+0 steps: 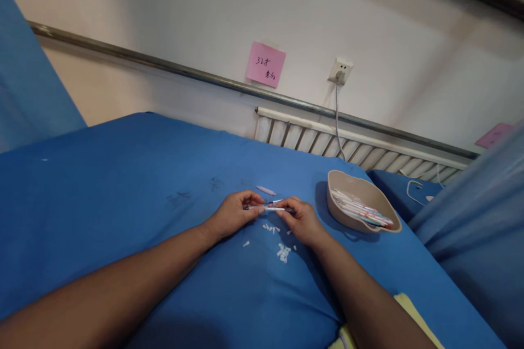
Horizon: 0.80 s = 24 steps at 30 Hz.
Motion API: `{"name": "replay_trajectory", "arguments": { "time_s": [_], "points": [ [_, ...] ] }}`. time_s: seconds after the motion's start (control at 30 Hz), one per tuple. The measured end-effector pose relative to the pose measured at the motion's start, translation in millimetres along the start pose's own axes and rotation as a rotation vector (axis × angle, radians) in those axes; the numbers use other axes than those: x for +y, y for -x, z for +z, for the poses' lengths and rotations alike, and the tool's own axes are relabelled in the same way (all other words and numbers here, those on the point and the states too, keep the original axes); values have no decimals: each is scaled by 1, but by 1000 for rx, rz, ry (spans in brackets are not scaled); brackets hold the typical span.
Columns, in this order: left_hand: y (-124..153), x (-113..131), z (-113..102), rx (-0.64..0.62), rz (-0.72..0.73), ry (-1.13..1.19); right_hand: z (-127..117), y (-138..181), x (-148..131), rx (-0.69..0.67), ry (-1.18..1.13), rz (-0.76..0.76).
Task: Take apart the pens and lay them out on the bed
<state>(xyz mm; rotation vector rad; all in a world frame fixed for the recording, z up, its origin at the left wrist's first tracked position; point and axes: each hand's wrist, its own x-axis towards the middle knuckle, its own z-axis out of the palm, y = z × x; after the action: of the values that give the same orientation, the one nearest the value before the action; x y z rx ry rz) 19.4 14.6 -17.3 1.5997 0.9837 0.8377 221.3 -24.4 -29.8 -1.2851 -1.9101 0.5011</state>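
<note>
Between my two hands a slim pen lies level, dark towards both ends and pale in the middle. My left hand pinches its left part with thumb and fingers. On the right part, my right hand is closed in a pinch too. Just beyond my fingers a pinkish pen barrel rests on the blue sheet. Another thin dark and white piece shows behind the held pen, partly hidden by my right fingers. Small white pieces are scattered on the sheet below my hands, too small to name surely.
A beige basin holding many pens stands to the right of my hands. The blue sheet has faint dark smudges. A radiator and metal rail run along the wall. Yellow cloth lies by my right forearm; blue curtains hang both sides.
</note>
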Motion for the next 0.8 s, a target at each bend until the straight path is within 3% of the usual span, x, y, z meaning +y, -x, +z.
{"name": "replay_trajectory", "arguments": {
  "time_s": [0.3, 0.47, 0.63, 0.8],
  "points": [
    [2, 2, -1, 24, 94, -87, 3, 1, -3, 2, 18, -23],
    [0, 1, 0, 20, 15, 96, 4, 1, 0, 49, 32, 9],
    [-3, -4, -1, -17, -61, 84, 3, 1, 3, 53, 71, -18],
    [-4, -3, -3, 4, 53, 118, 3, 2, 4, 21, 83, -33]
  ]
}}
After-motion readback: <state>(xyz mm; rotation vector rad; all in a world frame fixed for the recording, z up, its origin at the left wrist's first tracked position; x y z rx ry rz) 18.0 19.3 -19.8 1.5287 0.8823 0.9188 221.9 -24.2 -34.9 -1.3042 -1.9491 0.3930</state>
